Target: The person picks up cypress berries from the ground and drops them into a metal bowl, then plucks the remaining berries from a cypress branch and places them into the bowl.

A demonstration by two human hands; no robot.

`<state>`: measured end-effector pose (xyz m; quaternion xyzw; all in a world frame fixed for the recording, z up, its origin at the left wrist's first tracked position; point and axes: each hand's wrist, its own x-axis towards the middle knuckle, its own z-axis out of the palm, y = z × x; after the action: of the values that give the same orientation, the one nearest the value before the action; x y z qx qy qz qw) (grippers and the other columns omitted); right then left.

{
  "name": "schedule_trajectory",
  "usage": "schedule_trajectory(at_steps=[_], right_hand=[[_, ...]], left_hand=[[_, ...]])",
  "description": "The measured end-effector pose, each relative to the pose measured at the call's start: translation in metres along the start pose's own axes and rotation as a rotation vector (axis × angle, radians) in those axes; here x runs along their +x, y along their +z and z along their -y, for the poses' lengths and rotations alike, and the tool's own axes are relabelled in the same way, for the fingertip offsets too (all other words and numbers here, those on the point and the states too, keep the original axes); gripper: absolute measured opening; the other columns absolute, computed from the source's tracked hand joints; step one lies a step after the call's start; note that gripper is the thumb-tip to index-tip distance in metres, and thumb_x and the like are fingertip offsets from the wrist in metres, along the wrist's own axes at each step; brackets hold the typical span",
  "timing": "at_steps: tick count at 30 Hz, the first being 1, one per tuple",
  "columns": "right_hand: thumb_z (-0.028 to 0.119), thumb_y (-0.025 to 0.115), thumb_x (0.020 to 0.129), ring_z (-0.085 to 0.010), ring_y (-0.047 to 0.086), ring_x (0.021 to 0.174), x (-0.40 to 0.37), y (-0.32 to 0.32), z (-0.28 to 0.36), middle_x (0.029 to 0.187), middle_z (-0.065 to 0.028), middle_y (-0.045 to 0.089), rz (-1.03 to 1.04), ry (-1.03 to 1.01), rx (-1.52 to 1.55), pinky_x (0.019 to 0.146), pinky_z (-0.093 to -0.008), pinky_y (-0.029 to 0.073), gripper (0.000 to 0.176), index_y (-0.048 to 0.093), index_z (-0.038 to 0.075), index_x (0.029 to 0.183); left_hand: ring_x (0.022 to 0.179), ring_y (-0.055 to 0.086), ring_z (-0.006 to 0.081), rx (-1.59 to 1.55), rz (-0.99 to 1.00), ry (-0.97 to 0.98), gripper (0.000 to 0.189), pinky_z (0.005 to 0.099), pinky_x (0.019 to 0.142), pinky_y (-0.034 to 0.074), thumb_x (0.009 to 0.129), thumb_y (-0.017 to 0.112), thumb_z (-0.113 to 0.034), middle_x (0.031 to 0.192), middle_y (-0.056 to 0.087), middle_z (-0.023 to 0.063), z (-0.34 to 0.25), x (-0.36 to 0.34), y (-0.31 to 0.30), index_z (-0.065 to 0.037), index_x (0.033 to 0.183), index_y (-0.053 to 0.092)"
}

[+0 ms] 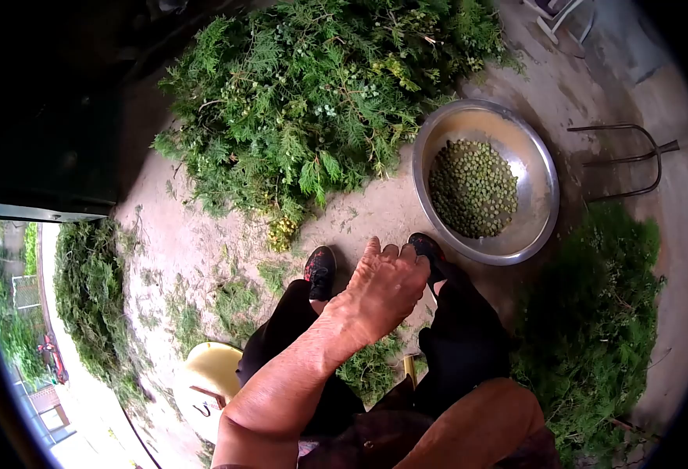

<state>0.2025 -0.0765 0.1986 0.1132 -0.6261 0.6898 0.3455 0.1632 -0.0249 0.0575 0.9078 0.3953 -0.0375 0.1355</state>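
Observation:
My left hand [384, 288] hangs over the floor in front of my feet, back of the hand up. Its fingers are curled in, and whatever they hold, if anything, is hidden beneath them. Of my right arm [480, 422] only the forearm shows at the bottom, and the hand itself is out of sight. Just beyond the left hand, to the right, stands a wide metal basin [545, 227] partly filled with small round green cones [475, 187]. A big heap of leafy evergreen branches [305, 109] with pale green cones lies ahead.
More evergreen cuttings lie at the right [594, 328] and far left [90, 297]. Beside my leg is a yellow round object [217, 361]. Bent metal rods [641, 156] stand past the basin. My shoe [320, 270] rests on the concrete floor [164, 234], which is strewn with sprigs.

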Motion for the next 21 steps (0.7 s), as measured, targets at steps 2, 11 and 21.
schedule_trajectory(at_steps=[2, 11, 21], right_hand=[[0.027, 0.057, 0.067, -0.0222, 0.049, 0.081, 0.004, 0.001, 0.000, 0.083, -0.0077, 0.050, 0.022, 0.011, -0.020, 0.076, -0.0346, 0.041, 0.029, 0.051, 0.003, 0.083], [0.028, 0.060, 0.061, -0.0219, 0.050, 0.074, 0.020, 0.013, 0.006, 0.077, -0.0074, 0.050, 0.121, 0.045, -0.177, 0.074, -0.0336, 0.041, 0.030, 0.053, 0.002, 0.075], [0.023, 0.059, 0.073, -0.0222, 0.056, 0.073, 0.025, -0.020, 0.008, 0.079, -0.0095, 0.056, 0.205, 0.113, -0.491, 0.073, -0.0352, 0.045, 0.020, 0.061, 0.003, 0.076]], left_hand=[[0.089, 0.056, 0.0219, -0.008, 0.020, 0.001, 0.029, 0.0383, 0.085, 0.043, 0.076, 0.064, -0.025, 0.088, 0.054, 0.0061, 0.001, -0.001, -0.005, -0.008, 0.097, 0.052], [0.086, 0.057, 0.0241, -0.035, 0.087, -0.030, 0.027, 0.0432, 0.087, 0.043, 0.076, 0.062, -0.020, 0.089, 0.055, 0.0095, 0.006, -0.001, -0.010, -0.004, 0.096, 0.052], [0.078, 0.058, 0.0221, -0.034, -0.129, -0.093, 0.012, 0.0381, 0.076, 0.045, 0.072, 0.058, -0.012, 0.077, 0.059, 0.0096, 0.006, -0.009, -0.001, -0.004, 0.080, 0.061]])
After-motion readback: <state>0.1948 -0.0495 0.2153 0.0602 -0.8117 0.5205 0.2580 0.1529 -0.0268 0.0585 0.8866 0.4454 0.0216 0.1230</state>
